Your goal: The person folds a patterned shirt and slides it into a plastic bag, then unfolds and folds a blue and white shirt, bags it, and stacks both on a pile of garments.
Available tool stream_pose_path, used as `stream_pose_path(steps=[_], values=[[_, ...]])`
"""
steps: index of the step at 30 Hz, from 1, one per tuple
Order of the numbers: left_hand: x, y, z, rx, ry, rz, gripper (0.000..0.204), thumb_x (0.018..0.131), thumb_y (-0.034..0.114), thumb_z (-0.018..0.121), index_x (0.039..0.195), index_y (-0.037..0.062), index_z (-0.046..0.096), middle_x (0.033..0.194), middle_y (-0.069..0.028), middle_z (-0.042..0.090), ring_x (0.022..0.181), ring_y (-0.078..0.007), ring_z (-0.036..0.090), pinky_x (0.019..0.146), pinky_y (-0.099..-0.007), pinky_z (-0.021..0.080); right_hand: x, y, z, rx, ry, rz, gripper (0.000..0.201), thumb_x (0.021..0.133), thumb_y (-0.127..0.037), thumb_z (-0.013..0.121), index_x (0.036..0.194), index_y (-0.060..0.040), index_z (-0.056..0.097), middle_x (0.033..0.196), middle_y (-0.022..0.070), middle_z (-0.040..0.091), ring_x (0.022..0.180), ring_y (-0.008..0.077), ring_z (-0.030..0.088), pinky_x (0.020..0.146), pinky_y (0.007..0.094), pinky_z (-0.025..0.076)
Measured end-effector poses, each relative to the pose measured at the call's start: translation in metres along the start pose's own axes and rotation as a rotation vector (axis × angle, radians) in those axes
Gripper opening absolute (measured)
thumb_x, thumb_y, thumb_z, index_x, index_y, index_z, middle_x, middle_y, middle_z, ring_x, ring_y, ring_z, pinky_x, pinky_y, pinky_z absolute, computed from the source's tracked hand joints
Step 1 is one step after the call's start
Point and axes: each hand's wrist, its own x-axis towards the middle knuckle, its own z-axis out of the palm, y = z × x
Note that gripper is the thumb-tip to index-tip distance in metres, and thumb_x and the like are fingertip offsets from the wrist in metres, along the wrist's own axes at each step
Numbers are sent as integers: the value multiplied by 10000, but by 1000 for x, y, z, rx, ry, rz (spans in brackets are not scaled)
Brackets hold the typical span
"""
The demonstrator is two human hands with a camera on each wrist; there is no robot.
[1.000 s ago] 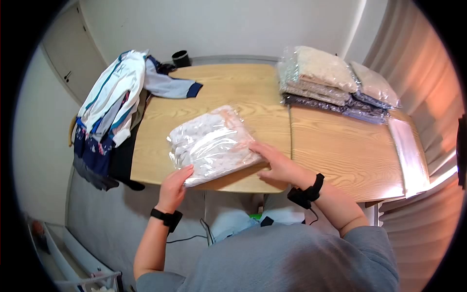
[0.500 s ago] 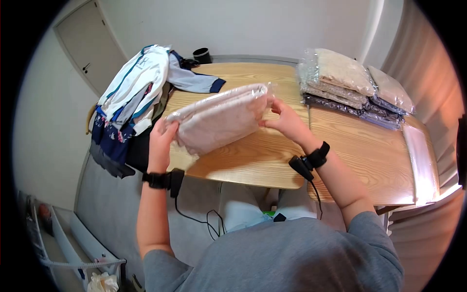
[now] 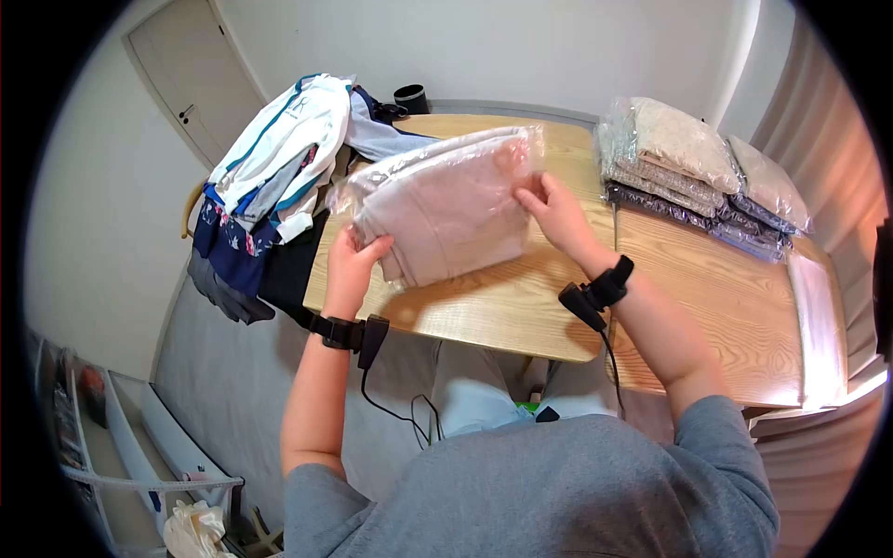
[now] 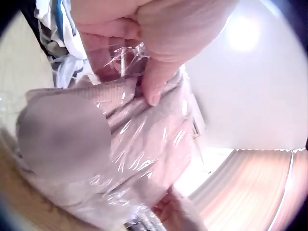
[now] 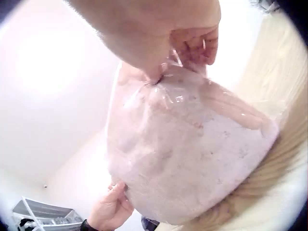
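Observation:
Between both hands, a folded pale pink garment in a clear plastic bag is held up tilted over the wooden table, its broad side toward me. My left hand pinches the lower left edge, thumb on the near face and fingers behind it. On the right side, my right hand pinches the bag's edge. In the left wrist view the left thumb presses into the glossy plastic. The right wrist view shows the right hand gripping gathered film at one edge of the bag.
Loose clothes, a white jacket on top, are heaped at the table's left side. Bagged folded garments are stacked at the back right. Flat clear bags lie along the right edge. A black bin stands behind the table.
The bagged garment lay flat on the table a second ago. Both hands have lifted it and tipped it up, its underside now turned toward me. The head view has shifted left.

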Motion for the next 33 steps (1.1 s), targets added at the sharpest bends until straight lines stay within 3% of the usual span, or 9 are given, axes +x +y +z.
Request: stream_pose_path(steps=[5, 13, 15, 17, 19, 20, 23, 25, 33], values=[[-7, 43, 25, 131, -200, -255, 308, 810, 189, 674, 1021, 2, 552, 907, -23, 613, 753, -76, 556, 620, -224, 440, -13, -2, -45, -119, -125, 277, 403, 906, -353, 533, 946, 45, 577, 797, 125, 626, 702, 190, 589, 663, 319, 467], [-14, -39, 51, 270, -343, -667, 379, 838, 339, 651, 1000, 12, 548, 819, -25, 572, 671, -104, 522, 577, -233, 425, -48, 77, -45, 67, -239, 619, 413, 909, -366, 541, 840, 41, 560, 631, 59, 525, 487, 121, 465, 422, 270, 384], [-16, -39, 46, 453, -183, -489, 455, 814, 327, 674, 1060, -24, 520, 889, -80, 576, 744, -154, 543, 652, -275, 446, -58, 78, -50, 202, -114, 714, 437, 905, -367, 546, 930, 69, 543, 707, 131, 575, 582, 184, 558, 511, 296, 452], [-21, -29, 44, 631, -22, -301, 539, 789, 314, 697, 1120, -59, 492, 959, -135, 580, 817, -205, 563, 727, -317, 467, -68, 73, -52, -319, 42, 291, 518, 907, -391, 528, 1162, 57, 475, 871, 167, 586, 757, 215, 577, 664, 339, 474], [-28, -4, 47, 836, -153, 250, 707, 787, 384, 669, 1264, -56, 391, 1234, -225, 464, 1141, -325, 460, 950, -403, 377, -74, 33, -58, -415, -37, 204, 529, 888, -366, 549, 1233, 23, 452, 1102, 247, 558, 1020, 324, 559, 856, 377, 445], [-29, -3, 54, 834, -157, 245, 707, 787, 384, 669, 1264, -56, 391, 1234, -225, 464, 1141, -325, 460, 950, -403, 377, -75, 20, -55, -564, -153, -44, 534, 881, -389, 543, 1256, -21, 449, 1206, 235, 496, 1117, 343, 490, 925, 406, 396], [-29, 0, 85, 942, -607, 481, 811, 795, 537, 576, 1351, -1, 333, 1401, -239, 301, 1325, -372, 248, 1066, -482, 214, -73, 17, -33, -901, -406, -547, 599, 858, -530, 484, 1320, -152, 437, 1418, 169, 324, 1324, 333, 279, 1055, 525, 219], [-26, 3, 95, 1304, -831, 620, 893, 794, 639, 489, 1401, 26, 256, 1458, -221, 216, 1364, -375, 170, 1076, -537, 145, -66, 19, -28, -902, -503, -545, 642, 853, -593, 426, 1353, -190, 408, 1453, 138, 271, 1354, 326, 219, 1059, 570, 170], [-6, -26, 98, 1234, -912, 520, 989, 746, 721, 461, 1407, 22, 231, 1460, -258, 164, 1362, -426, 117, 1028, -623, 153, -45, 44, -20, -798, -561, -657, 639, 851, -576, 451, 1349, -179, 411, 1423, 161, 316, 1324, 363, 258, 1070, 549, 144]])
